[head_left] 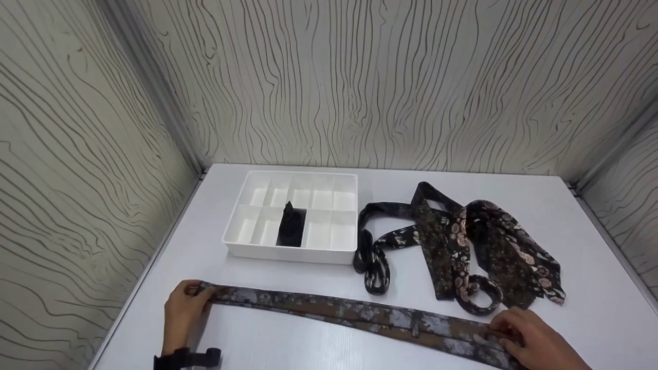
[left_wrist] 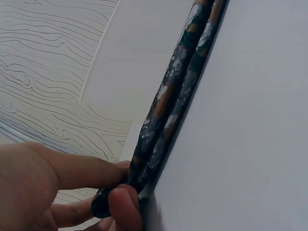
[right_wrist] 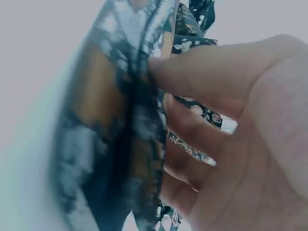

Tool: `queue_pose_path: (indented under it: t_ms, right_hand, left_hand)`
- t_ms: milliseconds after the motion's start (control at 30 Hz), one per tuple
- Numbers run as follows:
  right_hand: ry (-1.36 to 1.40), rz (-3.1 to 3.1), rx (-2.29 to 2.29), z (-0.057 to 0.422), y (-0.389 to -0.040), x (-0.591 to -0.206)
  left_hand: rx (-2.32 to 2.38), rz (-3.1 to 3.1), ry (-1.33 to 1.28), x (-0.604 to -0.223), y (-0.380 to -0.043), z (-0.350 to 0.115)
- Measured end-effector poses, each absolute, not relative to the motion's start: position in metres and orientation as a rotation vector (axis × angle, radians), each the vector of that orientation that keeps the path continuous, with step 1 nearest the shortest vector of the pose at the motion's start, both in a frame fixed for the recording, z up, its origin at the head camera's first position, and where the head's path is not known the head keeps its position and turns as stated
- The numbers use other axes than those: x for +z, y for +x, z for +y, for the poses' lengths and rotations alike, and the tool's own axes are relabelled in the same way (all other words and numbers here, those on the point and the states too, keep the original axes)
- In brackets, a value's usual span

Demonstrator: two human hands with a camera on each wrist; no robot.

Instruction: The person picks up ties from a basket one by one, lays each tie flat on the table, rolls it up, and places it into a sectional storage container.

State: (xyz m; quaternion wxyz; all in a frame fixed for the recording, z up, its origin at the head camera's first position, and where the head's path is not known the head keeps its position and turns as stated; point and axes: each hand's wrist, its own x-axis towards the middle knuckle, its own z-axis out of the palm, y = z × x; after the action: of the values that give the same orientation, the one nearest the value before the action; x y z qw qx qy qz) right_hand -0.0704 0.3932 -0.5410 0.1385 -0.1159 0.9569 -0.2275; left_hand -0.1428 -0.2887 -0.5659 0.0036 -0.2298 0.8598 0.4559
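A brown necktie with grey-blue flowers stretches sideways across the front of the table, folded lengthwise into layers. At its left end, my left hand pinches the fold between thumb and fingers. The left wrist view shows two layers of the necktie running side by side from those fingertips. My right hand grips the wider right end by its far edge. Close up in the right wrist view, the thumb of the right hand presses on the blurred cloth, with the other fingers behind it.
Behind the necktie stands a white divided tray, with a rolled black cloth piece in a front compartment. Several dark floral neckties lie in a loose heap right of the tray. Wood-patterned walls enclose the white table.
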Motion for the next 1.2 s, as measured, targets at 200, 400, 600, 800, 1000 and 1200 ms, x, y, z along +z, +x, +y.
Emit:
queue_pose_path:
  t_ms: [200, 400, 600, 800, 1000, 1200]
  right_hand:
    - [-0.432, 3.198, -0.626, 0.328, -0.062, -0.53]
    - [-0.92, 3.062, -0.771, 0.245, -0.078, -0.535]
    - [-0.913, 2.909, -0.595, 0.219, -0.088, -0.547]
    - [-0.838, 2.926, -0.578, 0.224, -0.09, -0.552]
    - [-0.841, 2.972, -0.606, 0.216, -0.092, -0.548]
    - [-0.878, 2.841, -0.736, 0.196, -0.092, -0.549]
  left_hand:
    - [1.34, 2.884, -0.709, -0.566, -0.145, -0.273]
    - [1.267, 3.087, -0.513, -0.563, -0.15, -0.247]
    - [1.194, 3.069, -0.449, -0.56, -0.148, -0.234]
    - [1.118, 3.047, -0.473, -0.559, -0.148, -0.236]
    - [1.215, 3.017, -0.393, -0.556, -0.153, -0.224]
    - [1.242, 3.049, -0.217, -0.558, -0.154, -0.196]
